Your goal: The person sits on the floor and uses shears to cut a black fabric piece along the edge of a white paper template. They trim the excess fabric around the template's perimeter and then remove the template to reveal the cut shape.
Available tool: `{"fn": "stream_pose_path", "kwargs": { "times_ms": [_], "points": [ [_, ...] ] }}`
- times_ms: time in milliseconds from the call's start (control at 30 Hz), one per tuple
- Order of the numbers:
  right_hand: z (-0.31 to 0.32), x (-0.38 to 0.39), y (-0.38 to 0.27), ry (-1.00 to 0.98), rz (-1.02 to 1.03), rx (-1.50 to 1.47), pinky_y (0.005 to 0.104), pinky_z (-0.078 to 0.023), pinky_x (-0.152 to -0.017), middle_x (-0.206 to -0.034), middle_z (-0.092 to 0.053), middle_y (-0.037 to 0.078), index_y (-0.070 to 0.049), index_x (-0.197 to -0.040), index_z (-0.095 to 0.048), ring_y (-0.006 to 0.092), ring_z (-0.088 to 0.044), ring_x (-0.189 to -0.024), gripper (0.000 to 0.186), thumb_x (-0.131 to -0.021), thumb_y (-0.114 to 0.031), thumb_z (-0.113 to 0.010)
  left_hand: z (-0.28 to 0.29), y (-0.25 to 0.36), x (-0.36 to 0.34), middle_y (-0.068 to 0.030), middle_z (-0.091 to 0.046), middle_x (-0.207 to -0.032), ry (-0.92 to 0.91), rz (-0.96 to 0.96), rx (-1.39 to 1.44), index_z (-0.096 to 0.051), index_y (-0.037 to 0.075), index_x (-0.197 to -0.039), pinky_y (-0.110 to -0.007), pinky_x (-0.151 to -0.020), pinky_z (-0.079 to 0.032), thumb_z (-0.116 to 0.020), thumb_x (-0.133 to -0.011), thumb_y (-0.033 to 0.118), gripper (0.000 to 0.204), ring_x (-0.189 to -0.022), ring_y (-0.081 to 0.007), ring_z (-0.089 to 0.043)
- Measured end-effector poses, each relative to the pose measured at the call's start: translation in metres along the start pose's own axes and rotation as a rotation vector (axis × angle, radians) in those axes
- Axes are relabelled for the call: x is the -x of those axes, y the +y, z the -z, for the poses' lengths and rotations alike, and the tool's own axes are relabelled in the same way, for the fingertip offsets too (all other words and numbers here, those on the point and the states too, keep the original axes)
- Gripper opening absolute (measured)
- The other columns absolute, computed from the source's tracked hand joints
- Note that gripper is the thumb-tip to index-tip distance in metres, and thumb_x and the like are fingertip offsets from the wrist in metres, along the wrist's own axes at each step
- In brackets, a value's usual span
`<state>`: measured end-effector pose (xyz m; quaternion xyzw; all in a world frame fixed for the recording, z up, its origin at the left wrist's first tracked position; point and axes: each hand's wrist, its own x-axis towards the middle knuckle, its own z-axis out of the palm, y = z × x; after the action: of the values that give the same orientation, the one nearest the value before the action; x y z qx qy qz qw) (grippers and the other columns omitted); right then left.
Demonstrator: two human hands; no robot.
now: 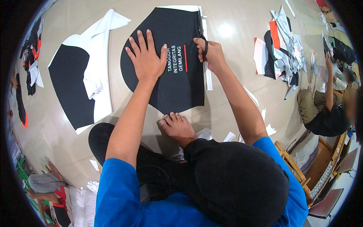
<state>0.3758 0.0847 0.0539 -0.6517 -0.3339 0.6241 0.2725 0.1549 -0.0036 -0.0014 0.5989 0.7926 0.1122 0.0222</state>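
- Your left hand [146,65] lies flat, fingers apart, on the black fabric panel with white lettering [172,89].
- Your right fingers clamp the black-handled scissors [205,47] at its right edge.
- Cutting there looks nearly done; a thin white strip [209,79] lies alongside.
- Beige tile floor [234,56] gives room rightward; your bare foot [177,128] crowds the lower edge.

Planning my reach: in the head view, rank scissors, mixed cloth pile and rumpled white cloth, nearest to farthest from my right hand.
1. Scissors, in your right hand.
2. Mixed cloth pile, right side.
3. Rumpled white cloth, left side.
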Motion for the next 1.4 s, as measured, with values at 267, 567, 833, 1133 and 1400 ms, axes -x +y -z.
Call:
{"fn": "stream_pose_path", "kwargs": {
  "times_ms": [267, 567, 833, 1133, 1400],
  "points": [
    [0.006, -0.005, 0.008, -0.013, 0.028, 0.014, 0.0332, -0.043, -0.047, -0.066, -0.061, 0.007, -0.001, -0.080, -0.066, 0.0168, -0.057, -0.052, 0.038, -0.087, -0.029, -0.090, 0.001, 0.001, -0.001, -0.0235, -0.020, -0.183, 0.002, -0.002, 0.000, -0.027, 0.010, -0.177, -0.070, -0.133, -0.009, -0.045, -0.110, 0.061, 0.086, -0.168, -0.0525, -0.010],
    [0.003, -0.001, -0.001, -0.012, 0.007, 0.015, 0.0337, -0.042, -0.047, -0.066, -0.059, 0.006, -0.003, -0.078, -0.065, 0.0172, -0.055, -0.050, 0.038, -0.087, -0.031, -0.090, 0.002, 0.001, 0.000, -0.0235, -0.021, -0.182, 0.011, -0.002, -0.001, -0.029, 0.010, -0.176, -0.070, -0.133, -0.009, -0.045, -0.110, 0.060, 0.085, -0.168, -0.0527, -0.012],
    [0.001, -0.009, -0.006, -0.029, 0.014, 0.007, 0.0304, -0.042, -0.049, -0.065, -0.059, 0.002, -0.009, -0.079, -0.064, 0.0141, -0.054, -0.050, 0.036, -0.086, -0.032, -0.090, -0.001, 0.000, 0.000, -0.0247, -0.025, -0.181, 0.043, -0.016, 0.006, -0.030, 0.011, -0.176, -0.071, -0.133, -0.010, -0.045, -0.110, 0.062, 0.084, -0.167, -0.0530, -0.015],
    [0.003, -0.011, -0.004, -0.034, 0.018, 0.040, 0.0290, -0.043, -0.051, -0.066, -0.059, 0.000, -0.010, -0.081, -0.065, 0.0125, -0.055, -0.052, 0.035, -0.086, -0.033, -0.092, -0.002, 0.001, 0.000, -0.0247, -0.025, -0.181, 0.050, -0.012, 0.014, -0.031, 0.010, -0.175, -0.071, -0.133, -0.010, -0.046, -0.110, 0.061, 0.084, -0.167, -0.0530, -0.015],
    [-0.001, -0.018, -0.016, -0.045, 0.025, -0.010, 0.0321, -0.043, -0.051, -0.067, -0.059, 0.004, -0.005, -0.081, -0.065, 0.0162, -0.056, -0.054, 0.037, -0.085, -0.032, -0.090, -0.002, 0.001, -0.001, -0.0250, -0.025, -0.181, 0.045, -0.016, -0.005, -0.031, 0.010, -0.175, -0.071, -0.133, -0.010, -0.045, -0.110, 0.062, 0.085, -0.167, -0.0535, -0.015]
  ]
}}
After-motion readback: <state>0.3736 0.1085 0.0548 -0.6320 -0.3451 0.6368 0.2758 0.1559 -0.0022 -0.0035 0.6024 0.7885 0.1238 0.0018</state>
